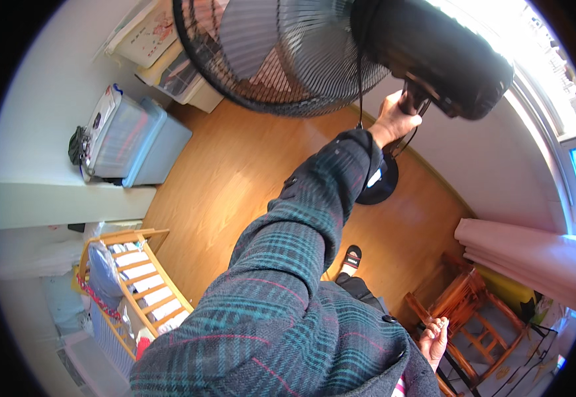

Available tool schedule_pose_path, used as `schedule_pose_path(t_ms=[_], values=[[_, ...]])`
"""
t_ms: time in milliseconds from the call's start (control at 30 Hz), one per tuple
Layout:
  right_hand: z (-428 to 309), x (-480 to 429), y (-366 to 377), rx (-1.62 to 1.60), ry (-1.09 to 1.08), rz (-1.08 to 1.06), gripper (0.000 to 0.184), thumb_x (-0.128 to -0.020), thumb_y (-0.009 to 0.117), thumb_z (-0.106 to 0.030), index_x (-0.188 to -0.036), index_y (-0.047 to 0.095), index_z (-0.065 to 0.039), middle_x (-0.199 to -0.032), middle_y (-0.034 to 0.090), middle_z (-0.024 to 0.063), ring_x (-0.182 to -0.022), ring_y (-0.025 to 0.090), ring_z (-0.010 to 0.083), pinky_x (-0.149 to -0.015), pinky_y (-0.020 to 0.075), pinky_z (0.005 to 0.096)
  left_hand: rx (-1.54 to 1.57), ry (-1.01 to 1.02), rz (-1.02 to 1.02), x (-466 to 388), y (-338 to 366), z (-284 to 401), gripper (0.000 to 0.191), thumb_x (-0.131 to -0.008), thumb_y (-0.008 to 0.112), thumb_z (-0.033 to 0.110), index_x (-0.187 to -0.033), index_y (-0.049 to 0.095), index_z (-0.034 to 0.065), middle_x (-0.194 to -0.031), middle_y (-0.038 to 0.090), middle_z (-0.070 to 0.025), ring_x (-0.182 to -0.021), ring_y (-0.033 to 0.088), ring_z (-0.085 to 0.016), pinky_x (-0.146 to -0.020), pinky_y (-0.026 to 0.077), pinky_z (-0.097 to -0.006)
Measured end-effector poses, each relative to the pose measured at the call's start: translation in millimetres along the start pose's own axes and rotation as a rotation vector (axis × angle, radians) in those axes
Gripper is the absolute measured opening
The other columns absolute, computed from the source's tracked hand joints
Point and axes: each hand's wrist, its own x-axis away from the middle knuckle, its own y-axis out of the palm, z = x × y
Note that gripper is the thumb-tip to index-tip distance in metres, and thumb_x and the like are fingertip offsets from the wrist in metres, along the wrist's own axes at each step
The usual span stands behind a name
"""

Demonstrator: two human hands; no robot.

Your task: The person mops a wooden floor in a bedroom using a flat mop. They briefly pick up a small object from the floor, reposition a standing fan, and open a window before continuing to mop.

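Observation:
My left hand grips the neck of a black pedestal fan just below its motor housing, with the arm stretched out. The fan's wire cage and grey blades fill the top middle of the view, and its round black base rests on the floor, partly hidden by my plaid sleeve. A dark cord loops down beside the neck. My right hand is low at the right, fingers curled in, near a reddish-brown wooden chair; whether anything small lies in it I cannot tell.
Blue and clear storage bins stand against the left wall, with more bins above them. A wooden slatted crib holding bedding is at lower left. At right are a window and a pink curtain. A slippered foot is on the wood floor.

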Motion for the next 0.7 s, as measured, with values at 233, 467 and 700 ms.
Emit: schedule_pose_path(t_ms=[233,467,700], values=[[92.4,-23.5,69.4,0.090,-0.002,-0.044,0.013,-0.098,0.047,-0.018,-0.102,0.051,-0.007,-0.084,0.048,0.0004,-0.068,0.046,0.0064,-0.054,0.0408,0.0176,0.124,0.005,-0.112,40.0,-123.4,-21.7,0.028,-0.084,0.055,0.017,-0.109,0.055,0.0052,-0.105,0.059,-0.0114,-0.092,0.060,-0.024,-0.081,0.051,-0.0350],[170.4,-60.3,133.6,0.328,0.071,0.091,0.010,-0.093,0.055,-0.015,-0.100,0.053,-0.009,-0.084,0.051,-0.0017,-0.066,0.046,0.0048,-0.053,0.0384,0.0171,0.164,-0.051,0.025,98.4,-306.2,8.0,0.025,-0.069,0.069,-0.004,-0.089,0.057,0.0047,-0.087,0.064,-0.0056,-0.082,0.061,-0.016,-0.075,0.051,-0.0303],[207.3,-107.1,198.3,0.482,0.201,0.061,0.010,-0.089,0.060,-0.014,-0.095,0.056,-0.008,-0.084,0.055,-0.0004,-0.066,0.046,0.0053,-0.055,0.0379,0.0181,0.145,-0.234,0.352,183.0,-434.8,35.3,0.033,-0.067,0.064,-0.010,-0.096,0.054,0.0022,-0.094,0.063,-0.0102,-0.090,0.061,-0.020,-0.087,0.048,-0.0338]])
